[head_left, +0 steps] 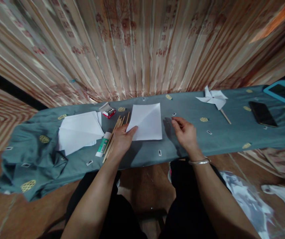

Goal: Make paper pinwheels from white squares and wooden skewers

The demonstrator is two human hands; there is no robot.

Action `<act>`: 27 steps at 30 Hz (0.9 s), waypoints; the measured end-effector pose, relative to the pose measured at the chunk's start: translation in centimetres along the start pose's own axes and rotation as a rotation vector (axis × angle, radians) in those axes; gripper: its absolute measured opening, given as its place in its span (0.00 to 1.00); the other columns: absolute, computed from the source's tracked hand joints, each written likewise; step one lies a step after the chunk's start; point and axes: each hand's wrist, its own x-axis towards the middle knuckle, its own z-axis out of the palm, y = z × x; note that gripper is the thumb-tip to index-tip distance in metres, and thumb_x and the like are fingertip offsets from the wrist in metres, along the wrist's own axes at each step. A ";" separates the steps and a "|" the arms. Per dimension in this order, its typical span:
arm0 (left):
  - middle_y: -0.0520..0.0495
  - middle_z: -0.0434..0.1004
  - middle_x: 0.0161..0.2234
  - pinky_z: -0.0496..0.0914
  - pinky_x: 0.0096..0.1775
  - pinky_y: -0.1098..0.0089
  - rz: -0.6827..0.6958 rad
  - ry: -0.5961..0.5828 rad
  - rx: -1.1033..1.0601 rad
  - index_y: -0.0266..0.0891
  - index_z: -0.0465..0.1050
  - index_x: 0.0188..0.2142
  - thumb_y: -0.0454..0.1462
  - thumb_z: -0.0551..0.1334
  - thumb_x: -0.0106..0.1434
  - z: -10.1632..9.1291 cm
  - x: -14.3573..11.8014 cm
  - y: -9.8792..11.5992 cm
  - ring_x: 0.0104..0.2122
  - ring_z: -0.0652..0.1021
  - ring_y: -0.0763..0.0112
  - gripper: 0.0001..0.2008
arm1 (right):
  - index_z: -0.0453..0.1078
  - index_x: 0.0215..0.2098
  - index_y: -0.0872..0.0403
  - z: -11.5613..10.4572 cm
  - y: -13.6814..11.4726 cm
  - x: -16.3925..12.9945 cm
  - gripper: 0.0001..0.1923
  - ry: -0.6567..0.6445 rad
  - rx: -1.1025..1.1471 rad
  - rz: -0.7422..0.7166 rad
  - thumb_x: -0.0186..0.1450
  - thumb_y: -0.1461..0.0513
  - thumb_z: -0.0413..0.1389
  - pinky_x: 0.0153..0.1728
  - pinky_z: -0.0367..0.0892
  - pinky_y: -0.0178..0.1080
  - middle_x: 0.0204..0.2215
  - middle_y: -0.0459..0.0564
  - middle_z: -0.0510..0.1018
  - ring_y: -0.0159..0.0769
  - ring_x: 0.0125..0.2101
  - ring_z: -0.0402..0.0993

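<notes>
Surface: teal patterned cloth point(142, 156) before striped curtains.
Left hand point(122, 139): fingers together, pinning the left edge of a creased white paper square point(147, 122).
Right hand point(186, 134): fingers loosely apart, on the cloth just right of the square.
Nearby: wooden sticks point(117, 127), glue stick point(103, 145), paper stack point(79, 132), pinwheel point(213, 98), phone point(262, 113).

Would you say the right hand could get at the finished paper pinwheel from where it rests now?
Probably yes. The right hand rests on the cloth-covered table, and the paper pinwheel lies farther right and back on it. Only bare cloth lies between them; the phone sits beyond, out of the way.
</notes>
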 end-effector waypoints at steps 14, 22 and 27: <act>0.48 0.81 0.31 0.72 0.37 0.69 0.129 0.103 0.057 0.37 0.82 0.34 0.41 0.67 0.54 -1.7 1.5 0.9 0.33 0.79 0.64 0.10 | 0.74 0.48 0.58 -2.8 4.3 -1.1 0.16 -0.034 -0.775 -0.192 0.66 0.60 0.52 0.47 0.68 0.45 0.47 0.62 0.79 0.48 0.43 0.76; 0.48 0.83 0.34 0.74 0.41 0.66 0.055 0.086 -0.075 0.38 0.82 0.37 0.38 0.67 0.52 -2.1 2.0 0.5 0.35 0.81 0.63 0.12 | 0.73 0.48 0.60 -4.4 5.0 -2.1 0.17 -0.047 -0.847 -0.149 0.64 0.59 0.54 0.41 0.69 0.46 0.39 0.64 0.80 0.50 0.38 0.77; 0.47 0.84 0.35 0.75 0.44 0.63 -0.020 0.107 -0.174 0.37 0.82 0.39 0.38 0.69 0.48 -2.5 2.2 1.3 0.37 0.82 0.62 0.16 | 0.73 0.46 0.58 -4.8 4.5 -2.7 0.15 -0.108 -0.868 -0.152 0.64 0.59 0.54 0.37 0.69 0.45 0.36 0.62 0.81 0.50 0.35 0.78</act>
